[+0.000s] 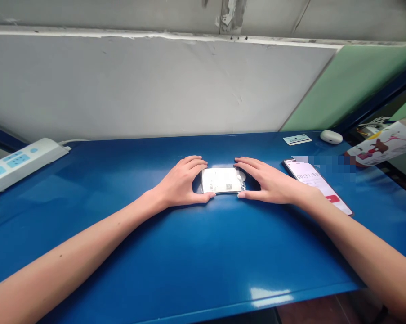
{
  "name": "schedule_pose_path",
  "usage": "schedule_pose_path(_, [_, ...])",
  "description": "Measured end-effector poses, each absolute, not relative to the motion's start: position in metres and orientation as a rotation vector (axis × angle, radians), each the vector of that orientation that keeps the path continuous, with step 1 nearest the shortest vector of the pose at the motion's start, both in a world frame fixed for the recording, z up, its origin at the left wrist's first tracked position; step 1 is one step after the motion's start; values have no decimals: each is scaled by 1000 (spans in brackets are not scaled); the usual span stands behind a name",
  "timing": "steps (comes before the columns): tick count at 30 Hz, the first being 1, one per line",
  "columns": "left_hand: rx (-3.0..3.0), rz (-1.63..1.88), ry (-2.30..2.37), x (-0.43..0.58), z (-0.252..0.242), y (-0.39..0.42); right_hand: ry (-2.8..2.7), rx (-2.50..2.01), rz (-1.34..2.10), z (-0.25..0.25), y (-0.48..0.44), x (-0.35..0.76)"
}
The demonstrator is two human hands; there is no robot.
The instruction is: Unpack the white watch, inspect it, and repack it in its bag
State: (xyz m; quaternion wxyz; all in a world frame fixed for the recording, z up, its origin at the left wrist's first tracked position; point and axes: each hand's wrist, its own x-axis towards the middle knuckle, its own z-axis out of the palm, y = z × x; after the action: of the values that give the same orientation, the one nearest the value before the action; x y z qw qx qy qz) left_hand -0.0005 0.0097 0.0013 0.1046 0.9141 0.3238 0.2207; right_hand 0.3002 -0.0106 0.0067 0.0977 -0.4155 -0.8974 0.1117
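Table: a glossy blue table (189, 252), its back edge against a grey-white wall panel, its near edge catching the light.
Middle: a small flat white packet (222, 181) in clear wrap with a printed code label, lying flat.
Hands: the left hand (182, 182) and the right hand (270, 182) rest on the table at either end of the packet, fingers spread and touching it.
Right: a phone (319, 186) lies face up, screen lit, just beside the right hand.
Far right: a pale card (297, 139) lies flat, with a white oval case (331, 137) near it.
Left edge: a white power strip (20, 162) with blue sockets, lying at an angle.
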Motion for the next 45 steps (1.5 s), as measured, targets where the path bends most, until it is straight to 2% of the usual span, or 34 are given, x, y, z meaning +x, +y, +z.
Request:
schedule_pose_path(11, [2722,438,914,-2,4,9,-2613,-1290,413,9,-16,296])
schedule_pose_path(16, [2710,478,900,-3,4,9,-2477,-1258,465,4,-22,280])
schedule_pose_path(24, [2688,547,873,-3,2,11,-2353,-1246,364,-4,-25,266])
schedule_pose_path(34, [2693,523,836,-3,2,11,-2450,-1208,364,-3,-23,266])
schedule_pose_path(45, [2717,504,815,-2,3,11,-2335,-1220,608,-5,-16,275])
